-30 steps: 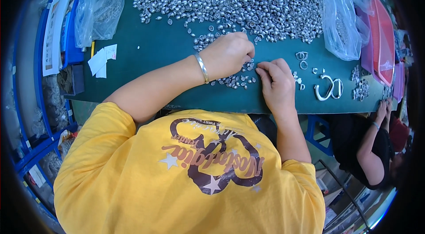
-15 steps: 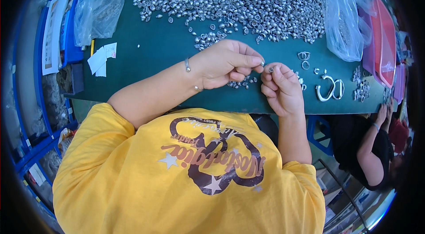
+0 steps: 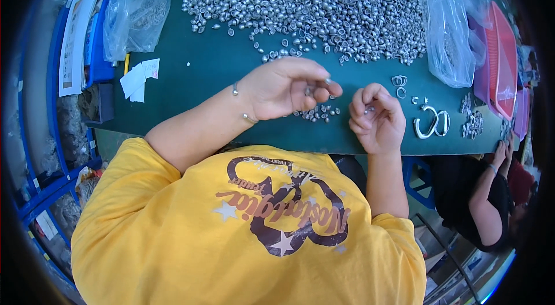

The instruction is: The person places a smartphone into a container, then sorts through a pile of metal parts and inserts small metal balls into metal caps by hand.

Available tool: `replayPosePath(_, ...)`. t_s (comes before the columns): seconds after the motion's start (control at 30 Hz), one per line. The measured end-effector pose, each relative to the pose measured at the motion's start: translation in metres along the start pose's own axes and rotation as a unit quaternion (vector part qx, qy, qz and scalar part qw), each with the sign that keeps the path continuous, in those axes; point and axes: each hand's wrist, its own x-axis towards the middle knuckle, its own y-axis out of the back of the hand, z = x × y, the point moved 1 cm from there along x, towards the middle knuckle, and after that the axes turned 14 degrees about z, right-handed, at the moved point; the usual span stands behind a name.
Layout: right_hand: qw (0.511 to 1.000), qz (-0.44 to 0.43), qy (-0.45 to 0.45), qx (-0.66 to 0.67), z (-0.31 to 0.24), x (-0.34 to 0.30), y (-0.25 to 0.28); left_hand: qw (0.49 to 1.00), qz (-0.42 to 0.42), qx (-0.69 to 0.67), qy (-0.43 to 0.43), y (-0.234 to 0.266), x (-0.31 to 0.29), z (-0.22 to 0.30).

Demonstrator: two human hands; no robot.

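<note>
Above the table's near edge, my left hand point(image 3: 286, 88) is closed with curled fingers, holding a small silver metal piece point(image 3: 328, 81) at the fingertips. Another bit of metal seems to lie in its palm. My right hand point(image 3: 380, 123) is a short way off to the right, fingers bent in, with a small grey metal piece point(image 3: 369, 110) at its fingers. Beneath and between the hands lies a little group of similar pieces point(image 3: 317, 113). A large heap of hollow, drop-shaped silver pieces point(image 3: 312, 4) covers the far side of the green table point(image 3: 202, 97).
Right of my hand lie silver rings point(image 3: 399, 81), larger open bangles point(image 3: 426, 123) and small clustered parts point(image 3: 473, 123). Clear plastic bags point(image 3: 451, 45) and a red basket point(image 3: 502, 62) stand farther right. White paper slips point(image 3: 137, 80) lie left. A co-worker's arm point(image 3: 484, 207) shows at right.
My hands, which were almost touching at the fingertips, have drawn apart. The left has shifted a little left, the right a little right. The whole view has shifted slightly.
</note>
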Motion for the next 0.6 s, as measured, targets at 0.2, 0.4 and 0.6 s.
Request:
replayPosePath(0.2, 0.726, 0.124, 0.323, -0.594, -0.001, 0.012, -0.013, 0.899, 0.158, 0.319, -0.257, 0.007, 0.003, 0.026)
replayPosePath(0.4, 0.572, 0.07, 0.362, -0.733, 0.003, 0.02, -0.02, 0.499, 0.11, 0.695, -0.506, 0.006, 0.018, 0.004)
replayPosePath(0.6, 0.567, 0.077, 0.408, -0.711, 0.005, 0.024, -0.014, 0.441, 0.126, 0.701, -0.545, 0.001, 0.021, 0.0)
